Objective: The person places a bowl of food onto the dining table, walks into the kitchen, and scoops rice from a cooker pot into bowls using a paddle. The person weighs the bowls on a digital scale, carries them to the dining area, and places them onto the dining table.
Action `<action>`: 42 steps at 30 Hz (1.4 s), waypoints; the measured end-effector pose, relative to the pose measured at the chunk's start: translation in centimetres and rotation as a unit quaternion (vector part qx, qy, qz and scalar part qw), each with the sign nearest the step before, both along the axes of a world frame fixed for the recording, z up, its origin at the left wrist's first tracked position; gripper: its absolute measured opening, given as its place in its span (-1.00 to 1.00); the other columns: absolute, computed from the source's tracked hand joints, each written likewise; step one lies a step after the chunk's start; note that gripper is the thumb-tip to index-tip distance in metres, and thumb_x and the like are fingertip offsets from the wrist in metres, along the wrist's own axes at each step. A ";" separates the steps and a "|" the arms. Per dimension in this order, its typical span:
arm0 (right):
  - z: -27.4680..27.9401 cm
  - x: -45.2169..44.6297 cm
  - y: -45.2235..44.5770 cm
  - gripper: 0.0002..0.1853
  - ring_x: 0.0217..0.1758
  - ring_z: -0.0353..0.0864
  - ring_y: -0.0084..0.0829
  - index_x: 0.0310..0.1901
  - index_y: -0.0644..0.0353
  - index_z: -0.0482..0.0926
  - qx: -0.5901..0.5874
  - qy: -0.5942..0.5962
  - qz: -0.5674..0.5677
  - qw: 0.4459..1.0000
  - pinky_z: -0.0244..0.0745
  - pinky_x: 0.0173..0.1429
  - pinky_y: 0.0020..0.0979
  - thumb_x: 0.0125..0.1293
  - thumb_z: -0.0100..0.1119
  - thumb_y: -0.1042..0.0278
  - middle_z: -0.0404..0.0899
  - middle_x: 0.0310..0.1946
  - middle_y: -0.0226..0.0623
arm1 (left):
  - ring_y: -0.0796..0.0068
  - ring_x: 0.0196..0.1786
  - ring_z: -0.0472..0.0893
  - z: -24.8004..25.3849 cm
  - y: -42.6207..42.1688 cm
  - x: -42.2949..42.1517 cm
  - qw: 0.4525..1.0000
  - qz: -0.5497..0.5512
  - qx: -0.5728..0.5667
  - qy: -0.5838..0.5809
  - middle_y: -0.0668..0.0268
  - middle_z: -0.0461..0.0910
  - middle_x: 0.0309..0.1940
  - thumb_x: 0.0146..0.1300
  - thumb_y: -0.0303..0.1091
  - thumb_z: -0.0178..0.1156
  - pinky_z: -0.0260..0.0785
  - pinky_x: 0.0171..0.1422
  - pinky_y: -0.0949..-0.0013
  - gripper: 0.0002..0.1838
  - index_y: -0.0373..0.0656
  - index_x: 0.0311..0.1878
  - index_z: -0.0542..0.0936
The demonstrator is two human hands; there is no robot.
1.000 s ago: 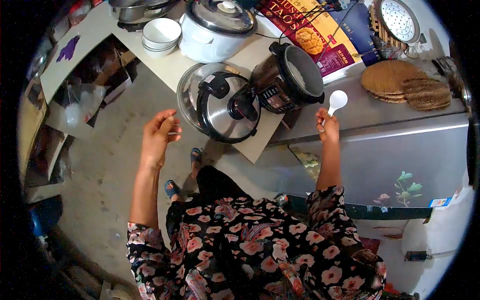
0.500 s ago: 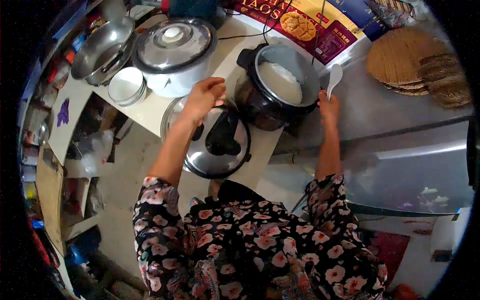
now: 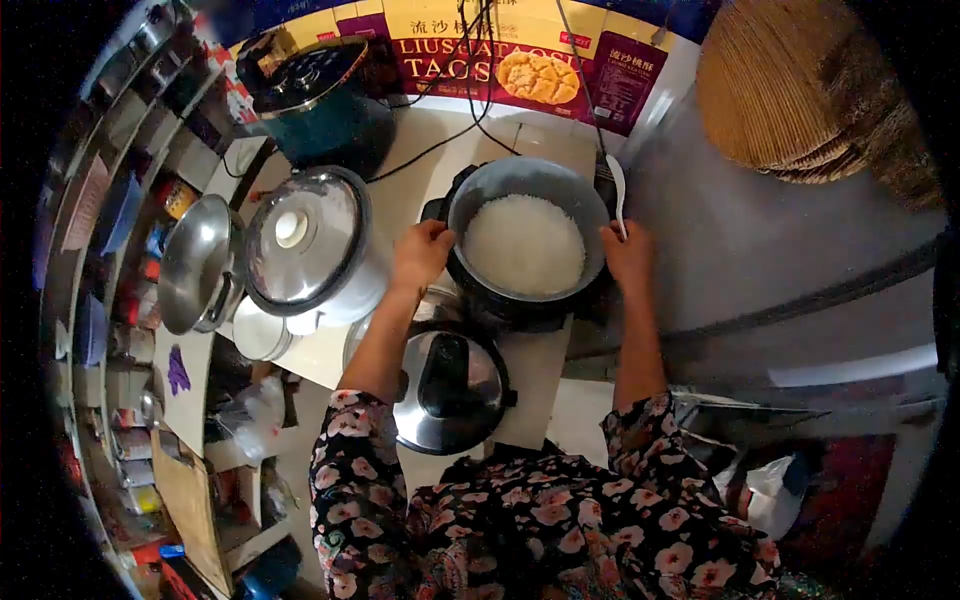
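A grey inner pot [image 3: 482, 180] with white cooked rice [image 3: 525, 245] in it sits in a black electric cooker [image 3: 520, 317]. My left hand [image 3: 423, 255] has its fingers closed on the pot's left rim. At the right rim is my right hand [image 3: 628, 258], closed round a white rice paddle [image 3: 617, 190] that points up and away; whether those fingers also grip the rim I cannot tell. The cooker's shiny lid [image 3: 470, 410], with a black handle, lies in front of the pot, below my left forearm.
Left of my left hand stands a white cooker [image 3: 372, 285] with a glass lid. Beyond it are a steel pan [image 3: 200, 262], a white bowl [image 3: 262, 330] and a dark green appliance [image 3: 330, 125]. Black cables [image 3: 440, 140] cross the back by a printed box [image 3: 540, 75]. Woven round mats [image 3: 770, 100] lie right.
My left hand has come from above the lid to the inner pot's left rim and closed there. My right hand stays by the right rim with the rice paddle. The camera view has shifted.
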State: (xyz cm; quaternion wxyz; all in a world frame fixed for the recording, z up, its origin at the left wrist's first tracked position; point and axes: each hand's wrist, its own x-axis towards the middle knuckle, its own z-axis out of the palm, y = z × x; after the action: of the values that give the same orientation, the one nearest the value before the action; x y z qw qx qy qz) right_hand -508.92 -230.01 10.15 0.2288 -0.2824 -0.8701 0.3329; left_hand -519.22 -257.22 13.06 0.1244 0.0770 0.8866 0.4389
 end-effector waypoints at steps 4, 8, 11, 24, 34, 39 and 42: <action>0.9 -0.8 -0.9 -0.72 -0.51 0.43 -0.32 -0.38 0.30 0.45 -0.010 -0.010 -0.005 1.000 0.33 -0.42 -0.36 -0.08 0.14 0.26 0.45 -0.57 -0.20 | 0.17 -0.28 0.51 -0.4 -0.2 -0.8 0.994 -0.012 -0.063 0.091 0.06 0.51 -0.40 -0.04 -0.19 0.05 0.31 -0.15 0.31 -0.66 -0.26 -0.28 0.48; 1.6 -0.8 1.1 -0.77 -0.57 0.39 -0.53 -0.43 0.32 0.44 -0.130 -0.007 0.038 0.991 0.30 -0.47 -0.50 -0.14 0.16 0.37 0.42 -0.64 -0.33 | 0.12 -0.30 0.49 -1.5 0.7 -1.1 0.994 -0.003 -0.044 0.101 0.06 0.51 -0.42 -0.03 -0.15 0.03 0.30 -0.17 0.25 -0.68 -0.22 -0.33 0.46; -0.6 -2.4 1.3 -0.79 -0.57 0.35 -0.57 -0.44 0.29 0.43 0.064 0.147 0.086 0.983 0.28 -0.47 -0.53 -0.16 0.16 0.40 0.38 -0.63 -0.40 | 0.14 -0.28 0.49 -0.9 0.8 -2.4 0.999 0.022 0.000 -0.025 0.06 0.50 -0.39 -0.04 -0.15 0.07 0.29 -0.19 0.27 -0.67 -0.23 -0.32 0.45; 20.5 1.4 -7.3 -0.68 -0.45 0.30 -0.67 -0.26 0.31 0.42 -0.176 0.197 0.088 0.960 0.23 -0.34 -0.62 -0.08 0.17 0.36 0.35 -0.51 -0.51 | 0.73 -0.67 0.26 12.9 -7.0 5.3 0.893 0.029 0.429 -0.134 0.45 0.31 -0.68 0.03 -0.37 0.10 0.08 -0.64 0.65 -0.87 -0.14 -0.49 0.35; 20.5 7.0 -26.1 -0.75 -0.54 0.27 -0.73 -0.30 0.24 0.44 -0.307 0.086 0.272 0.908 0.18 -0.46 -0.69 -0.02 0.10 0.31 0.36 -0.56 -0.55 | 0.73 -0.67 0.26 12.9 -27.7 18.1 0.901 0.137 0.409 -0.051 0.48 0.29 -0.65 0.01 -0.39 0.12 0.09 -0.66 0.66 -0.87 -0.10 -0.48 0.35; 14.5 8.5 -36.7 -0.75 -0.58 0.28 -0.73 -0.31 0.21 0.45 -0.318 -0.025 0.328 0.889 0.18 -0.53 -0.64 0.00 0.10 0.26 0.38 -0.57 -0.54 | 0.74 -0.72 0.23 11.0 -38.2 24.5 0.903 0.229 0.362 -0.029 0.48 0.30 -0.67 0.01 -0.37 0.11 0.08 -0.68 0.64 -0.87 -0.11 -0.49 0.35; 10.3 8.7 -42.1 -0.74 -0.60 0.25 -0.75 -0.30 0.19 0.45 -0.429 -0.094 0.345 0.829 0.14 -0.57 -0.67 0.02 0.10 0.21 0.37 -0.57 -0.56 | 0.74 -0.66 0.23 10.1 -42.9 28.1 0.903 0.327 0.278 -0.019 0.49 0.29 -0.69 0.06 -0.30 0.05 0.05 -0.64 0.62 -0.85 -0.10 -0.54 0.37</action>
State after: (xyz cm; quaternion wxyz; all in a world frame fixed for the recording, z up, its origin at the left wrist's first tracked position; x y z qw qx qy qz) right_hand -500.20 -272.07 20.49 -0.1280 -0.0630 -0.6980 0.7018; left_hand -491.13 -300.14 23.13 -0.0361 -0.1940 0.7016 0.6847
